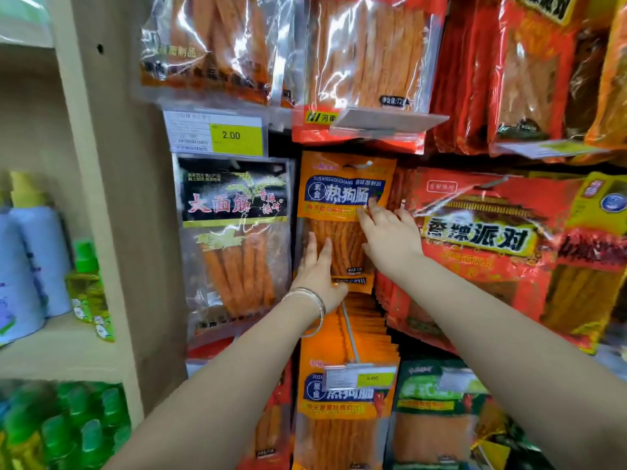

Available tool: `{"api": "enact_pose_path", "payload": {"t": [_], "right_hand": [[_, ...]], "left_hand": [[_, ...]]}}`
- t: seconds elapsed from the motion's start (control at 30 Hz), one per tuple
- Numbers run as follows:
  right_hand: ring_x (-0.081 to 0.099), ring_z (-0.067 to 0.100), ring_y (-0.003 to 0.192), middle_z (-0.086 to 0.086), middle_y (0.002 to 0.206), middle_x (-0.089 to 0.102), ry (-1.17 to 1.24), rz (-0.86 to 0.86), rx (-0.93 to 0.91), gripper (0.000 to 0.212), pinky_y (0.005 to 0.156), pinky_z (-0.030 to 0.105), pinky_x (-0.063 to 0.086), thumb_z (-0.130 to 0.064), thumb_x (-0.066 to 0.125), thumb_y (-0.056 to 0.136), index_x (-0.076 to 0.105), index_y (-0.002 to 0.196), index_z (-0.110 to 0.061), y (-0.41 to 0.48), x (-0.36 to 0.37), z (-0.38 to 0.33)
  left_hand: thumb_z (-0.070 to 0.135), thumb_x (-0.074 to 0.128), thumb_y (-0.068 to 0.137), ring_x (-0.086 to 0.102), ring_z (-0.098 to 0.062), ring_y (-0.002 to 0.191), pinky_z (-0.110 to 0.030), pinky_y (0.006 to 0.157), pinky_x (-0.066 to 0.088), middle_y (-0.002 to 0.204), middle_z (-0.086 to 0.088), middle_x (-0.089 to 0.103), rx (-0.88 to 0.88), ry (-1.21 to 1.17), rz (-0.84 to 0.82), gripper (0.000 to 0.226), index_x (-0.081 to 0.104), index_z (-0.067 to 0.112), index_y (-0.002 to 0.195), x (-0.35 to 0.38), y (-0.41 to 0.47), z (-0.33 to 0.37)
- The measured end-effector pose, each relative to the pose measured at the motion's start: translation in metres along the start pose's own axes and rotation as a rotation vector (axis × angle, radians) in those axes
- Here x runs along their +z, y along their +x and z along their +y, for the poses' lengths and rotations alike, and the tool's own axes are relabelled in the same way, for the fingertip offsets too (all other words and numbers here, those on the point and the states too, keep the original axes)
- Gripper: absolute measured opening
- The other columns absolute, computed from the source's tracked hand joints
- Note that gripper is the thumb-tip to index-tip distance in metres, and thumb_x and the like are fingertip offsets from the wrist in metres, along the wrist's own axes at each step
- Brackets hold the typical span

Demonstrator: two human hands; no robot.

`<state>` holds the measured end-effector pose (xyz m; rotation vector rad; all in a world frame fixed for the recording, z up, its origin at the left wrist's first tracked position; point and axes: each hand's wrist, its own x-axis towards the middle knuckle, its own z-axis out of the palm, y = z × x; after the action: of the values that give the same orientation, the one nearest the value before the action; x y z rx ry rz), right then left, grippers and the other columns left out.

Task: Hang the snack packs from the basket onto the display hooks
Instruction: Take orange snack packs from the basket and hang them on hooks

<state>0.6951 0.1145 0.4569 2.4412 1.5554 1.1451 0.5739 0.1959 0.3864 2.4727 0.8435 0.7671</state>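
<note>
Now left hand (317,270), right hand (390,236) touch snack pack (334,212).

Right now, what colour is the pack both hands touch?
The pack is orange with a blue label; the head view shows it best.

Pale bottles (40,259), perhaps toiletries, stand on a beige shelf (57,349).
</note>
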Motion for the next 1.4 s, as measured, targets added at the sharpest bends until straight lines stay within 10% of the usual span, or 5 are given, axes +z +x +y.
{"api": "enact_pose_path", "payload": {"t": [0.3,0.43,0.53,0.97,1.4], "right_hand": [[0.056,0.031,0.113,0.011,0.130,0.055,0.499,-0.005,0.133,0.047,0.090,0.040,0.047,-0.013,0.049,0.089,0.047,0.135,-0.023,-0.043,-0.031,-0.013],[0.059,0.020,0.080,-0.001,0.095,0.063,0.848,0.115,0.315,0.028,0.076,0.034,0.048,-0.019,0.063,0.084,0.061,0.112,-0.020,-0.103,-0.042,-0.034],[0.051,0.000,0.059,-0.013,0.075,0.057,1.093,0.108,0.445,0.020,0.066,0.021,0.044,-0.016,0.066,0.084,0.061,0.102,-0.022,-0.159,-0.040,-0.060],[0.053,0.019,0.078,0.013,0.097,0.056,1.445,-0.894,0.566,0.030,0.074,0.025,0.043,0.005,0.059,0.086,0.054,0.114,-0.004,-0.472,0.000,-0.274],[0.056,0.011,0.090,-0.005,0.102,0.056,1.296,-1.346,0.062,0.031,0.079,0.023,0.042,-0.017,0.058,0.092,0.054,0.123,-0.017,-0.512,-0.037,-0.454]], "left_hand": [[0.025,0.058,0.089,0.005,-0.020,0.145,-0.018,0.109,0.004,0.157,-0.012,0.005,0.139,-0.138,-0.120,0.075,0.015,0.011,0.149,-0.014,-0.039,0.006],[0.011,0.060,0.088,0.053,-0.022,0.118,-0.031,0.103,0.040,0.128,-0.005,0.047,0.217,-0.368,-0.082,0.042,0.052,0.013,0.129,-0.015,-0.100,-0.003],[0.008,0.058,0.088,0.061,0.005,0.082,-0.010,0.076,0.047,0.105,0.007,0.062,0.156,-0.458,-0.088,0.025,0.062,0.027,0.104,-0.011,-0.160,-0.026],[0.014,0.055,0.092,0.057,-0.035,0.113,-0.029,0.090,0.042,0.121,-0.020,0.060,-1.069,-0.368,-0.364,0.032,0.059,-0.002,0.119,0.040,-0.557,-0.190],[0.006,0.054,0.091,0.061,-0.027,0.095,-0.018,0.081,0.045,0.102,-0.009,0.067,-1.289,-0.363,-0.251,0.022,0.067,0.007,0.109,-0.036,-0.687,-0.283]]}}
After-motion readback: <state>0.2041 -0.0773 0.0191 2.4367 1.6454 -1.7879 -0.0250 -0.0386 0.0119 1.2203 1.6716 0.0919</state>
